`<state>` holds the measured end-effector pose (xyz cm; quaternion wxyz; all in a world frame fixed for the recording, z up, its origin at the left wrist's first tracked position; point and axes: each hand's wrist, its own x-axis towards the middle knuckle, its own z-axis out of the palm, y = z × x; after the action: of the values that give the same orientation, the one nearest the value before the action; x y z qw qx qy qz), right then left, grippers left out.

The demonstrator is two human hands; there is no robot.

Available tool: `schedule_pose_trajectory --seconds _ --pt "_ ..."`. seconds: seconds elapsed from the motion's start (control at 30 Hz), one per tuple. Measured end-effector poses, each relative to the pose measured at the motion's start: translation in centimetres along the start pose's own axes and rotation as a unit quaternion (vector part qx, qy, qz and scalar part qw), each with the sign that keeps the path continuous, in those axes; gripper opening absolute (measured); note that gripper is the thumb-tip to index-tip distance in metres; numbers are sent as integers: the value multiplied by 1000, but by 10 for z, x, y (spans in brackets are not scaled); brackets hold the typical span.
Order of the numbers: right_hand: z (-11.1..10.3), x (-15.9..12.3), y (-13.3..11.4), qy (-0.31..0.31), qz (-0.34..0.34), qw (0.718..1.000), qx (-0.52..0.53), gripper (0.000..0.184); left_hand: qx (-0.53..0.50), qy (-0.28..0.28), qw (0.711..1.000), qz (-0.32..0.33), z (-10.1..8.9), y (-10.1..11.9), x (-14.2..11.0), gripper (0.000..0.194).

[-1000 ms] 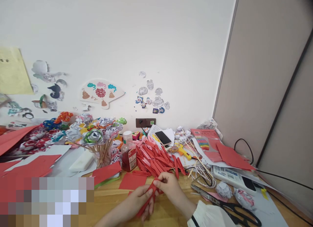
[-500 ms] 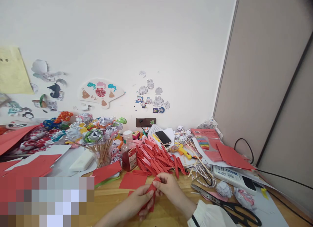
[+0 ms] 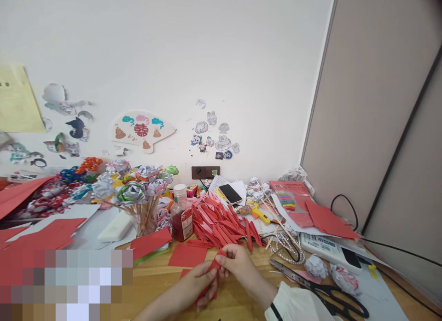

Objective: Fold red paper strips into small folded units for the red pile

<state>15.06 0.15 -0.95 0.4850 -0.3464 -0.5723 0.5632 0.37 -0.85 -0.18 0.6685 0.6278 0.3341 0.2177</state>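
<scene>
Between my two hands is a strip of folded red paper [image 3: 217, 264], pinched at its upper end by my right hand [image 3: 238, 265]. My left hand [image 3: 200, 282] grips the same paper lower down, thumb on top; part of it is hidden by the fingers. Red paper squares [image 3: 186, 256] lie on the wooden table [image 3: 155, 293] just beyond and under my hands. Behind them rises a heap of folded red paper pieces [image 3: 217, 219].
Left of the heap stand a bottle of red liquid [image 3: 182, 219] and a holder of wooden sticks [image 3: 145, 219]. Black-handled scissors [image 3: 331, 293], crumpled paper balls [image 3: 316, 266], bead strings [image 3: 285, 247], a yellow glue gun [image 3: 258, 213] and a phone [image 3: 230, 194] lie to the right.
Both hands stay in nearly the same place with the red paper between them. The view has shifted very slightly.
</scene>
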Motion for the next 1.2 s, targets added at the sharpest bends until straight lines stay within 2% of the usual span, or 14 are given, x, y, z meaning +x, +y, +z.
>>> schedule_pose_trajectory --seconds 0.27,0.53,0.7,0.83,0.93,1.13,1.2 --pt "1 1 3 9 -5 1000 -13 34 27 2 1000 11 4 6 -2 32" --pt "1 2 4 61 -26 995 -80 34 39 -10 999 -30 -2 3 -2 28" --pt "-5 4 3 95 -37 990 -94 34 113 38 991 -59 -9 6 -4 39" --pt "-12 8 2 119 -38 988 -87 35 122 70 990 -30 -9 11 -4 36" --pt "-15 10 4 124 -40 988 -83 35 128 84 988 -36 -9 14 -4 35" --pt "-18 11 4 134 -44 987 -76 36 134 67 988 -27 -7 16 -5 35" --pt "-18 10 2 118 -35 991 -56 36 131 71 988 -36 -7 16 -5 35"
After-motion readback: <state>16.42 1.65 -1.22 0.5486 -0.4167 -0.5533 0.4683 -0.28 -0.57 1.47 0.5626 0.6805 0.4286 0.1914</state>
